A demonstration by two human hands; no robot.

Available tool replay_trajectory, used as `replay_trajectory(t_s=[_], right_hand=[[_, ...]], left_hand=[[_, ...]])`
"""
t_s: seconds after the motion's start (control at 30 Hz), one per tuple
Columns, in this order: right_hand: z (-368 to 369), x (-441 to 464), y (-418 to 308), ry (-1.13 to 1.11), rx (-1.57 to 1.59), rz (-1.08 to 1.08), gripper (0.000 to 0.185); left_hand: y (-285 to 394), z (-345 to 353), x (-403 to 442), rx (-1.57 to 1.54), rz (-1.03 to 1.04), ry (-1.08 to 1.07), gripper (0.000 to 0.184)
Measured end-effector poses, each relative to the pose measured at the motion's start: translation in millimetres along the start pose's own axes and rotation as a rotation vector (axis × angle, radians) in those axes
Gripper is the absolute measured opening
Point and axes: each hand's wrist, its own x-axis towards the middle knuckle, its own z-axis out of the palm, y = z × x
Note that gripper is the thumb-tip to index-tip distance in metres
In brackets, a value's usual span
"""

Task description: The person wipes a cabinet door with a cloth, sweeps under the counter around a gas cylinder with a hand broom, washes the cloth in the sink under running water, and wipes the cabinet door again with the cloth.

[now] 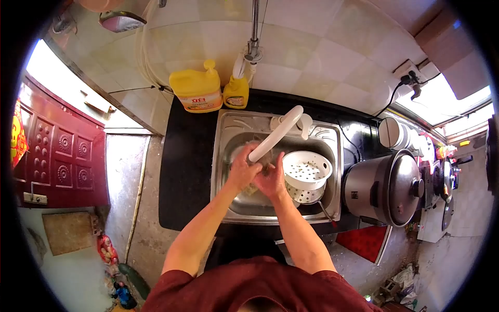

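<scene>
Both of my hands are close together over the left part of the steel sink (222, 205), under the white faucet spout (278, 136). My left hand (242, 172) is beside the spout's end, its fingers partly hidden and blurred. Against it on the right is my right hand (271, 181), thumb raised and the other fingers mostly hidden. Something pale and yellowish shows below the hands; I cannot make out what it is or whether it is held. Just right of my right hand, a white perforated basket (306, 182) sits on another perforated strainer (306, 195) in the sink.
Behind the sink stand a large yellow detergent jug (196, 91) and a smaller yellow bottle (236, 92). A big lidded cooker (369, 187) is close on the right of the black countertop (182, 171). White bowls (392, 134) lie behind it. A red door (62, 145) is far left.
</scene>
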Motion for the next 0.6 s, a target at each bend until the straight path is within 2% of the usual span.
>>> replay_trajectory(t_s=[0.07, 0.1, 0.13, 0.2, 0.3, 0.4, 0.5, 0.6], right_hand=[[-1.2, 4.1, -2.5, 0.016, -0.157, 0.01, 0.055], [-2.7, 6.2, -3.5, 0.023, -0.237, 0.013, 0.05], [-5.2, 8.7, -1.3, 0.212, -0.213, 0.026, 0.033], [-2.6, 2.8, -0.2, 0.19, -0.043, 0.142, 0.03], [8.1, -3.3, 4.4, 0.203, 0.04, 0.268, 0.028], [5.4, -4.5, 3.5, 0.163, -0.03, 0.444, 0.024], [15.6, -7.1, -5.7, 0.11, -0.275, 0.468, 0.018], [28.5, -7.8, -4.3, 0.196, -0.669, 0.347, 0.014]], left_hand=[[-5.2, -7.0, -15.6, 0.195, -0.013, -0.167, 0.043], [-6.3, -10.2, -17.1, 0.102, -0.033, -0.085, 0.044], [-8.2, -13.7, -16.1, 0.007, -0.05, -0.001, 0.044], [-12.4, -25.1, -12.1, -0.098, -0.061, 0.158, 0.05], [-12.1, -30.9, -10.7, -0.66, -0.386, -0.069, 0.059], [-1.5, -25.0, -0.5, -0.549, -0.524, -0.113, 0.033], [11.2, -21.3, 21.5, 0.017, -0.292, -0.26, 0.03], [17.7, -17.0, 33.1, 0.302, -0.195, -0.327, 0.029]])
